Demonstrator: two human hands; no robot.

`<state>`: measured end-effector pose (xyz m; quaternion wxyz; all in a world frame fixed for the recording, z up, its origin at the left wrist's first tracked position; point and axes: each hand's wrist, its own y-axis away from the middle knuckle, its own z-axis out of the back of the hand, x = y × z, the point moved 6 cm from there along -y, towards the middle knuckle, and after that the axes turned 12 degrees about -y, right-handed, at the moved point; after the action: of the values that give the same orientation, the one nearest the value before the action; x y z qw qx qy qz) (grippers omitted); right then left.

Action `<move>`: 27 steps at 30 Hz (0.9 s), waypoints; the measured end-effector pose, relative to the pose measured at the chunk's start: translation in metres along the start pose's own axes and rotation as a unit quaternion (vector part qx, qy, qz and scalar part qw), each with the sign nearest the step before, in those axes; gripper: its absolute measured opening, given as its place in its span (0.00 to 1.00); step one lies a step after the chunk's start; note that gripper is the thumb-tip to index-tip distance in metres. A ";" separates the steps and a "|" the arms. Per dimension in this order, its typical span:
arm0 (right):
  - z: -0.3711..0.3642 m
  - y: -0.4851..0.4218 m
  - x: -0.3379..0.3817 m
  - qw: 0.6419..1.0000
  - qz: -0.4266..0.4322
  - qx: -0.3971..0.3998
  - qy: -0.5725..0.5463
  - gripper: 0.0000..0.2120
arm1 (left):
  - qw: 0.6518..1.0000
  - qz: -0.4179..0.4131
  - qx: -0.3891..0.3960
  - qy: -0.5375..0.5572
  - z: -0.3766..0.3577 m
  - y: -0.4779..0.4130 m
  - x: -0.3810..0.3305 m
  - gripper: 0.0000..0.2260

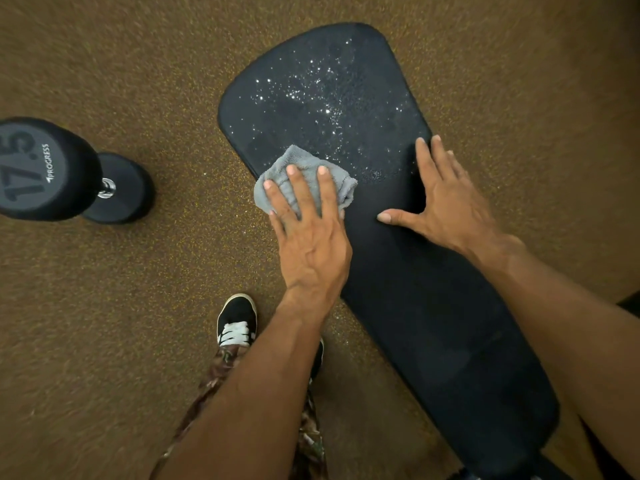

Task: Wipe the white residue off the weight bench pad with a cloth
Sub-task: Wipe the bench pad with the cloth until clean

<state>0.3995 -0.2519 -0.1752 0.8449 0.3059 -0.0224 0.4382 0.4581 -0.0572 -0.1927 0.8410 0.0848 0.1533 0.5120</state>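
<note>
Residue [322,98] lies as white specks across the wide far end of the black pad [433,323]; the specks are densest near the middle of that end and thin out toward the edges; the near half of the pad shows none.

Cloth [298,157], grey and bunched, sits at the pad's left edge, just short of the speckled patch, with one corner hanging past the edge.

Left hand [311,244] lies flat on the cloth, fingers [327,188] straight and spread, pressing down rather than clutching; the residue lies beyond its fingertips.

Right hand [446,206] rests palm down on the pad's right side, fingers extended and thumb splayed, holding nothing; it is apart from the cloth.

Dumbbell [45,168] stands on the brown speckled floor [104,341], well left of the pad; a black shoe [237,318] with white laces stands near the pad's left edge.
</note>
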 end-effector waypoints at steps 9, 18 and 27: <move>-0.006 -0.019 0.003 0.997 0.047 -0.064 0.025 0.56 | 0.998 0.009 -0.066 0.014 -0.013 -0.006 0.001 0.25; -0.005 -0.022 -0.012 0.993 0.008 -0.096 -0.070 0.67 | 0.997 0.018 -0.068 0.003 -0.008 -0.017 -0.005 0.25; -0.004 -0.020 -0.012 0.990 0.010 -0.127 -0.061 0.63 | 0.988 -0.108 -0.077 -0.074 -0.005 -0.013 0.005 0.26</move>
<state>0.4065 -0.2671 -0.1925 0.8693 0.2226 -0.1328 0.4209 0.4698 -0.0587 -0.2019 0.9043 0.0401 0.0594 0.4208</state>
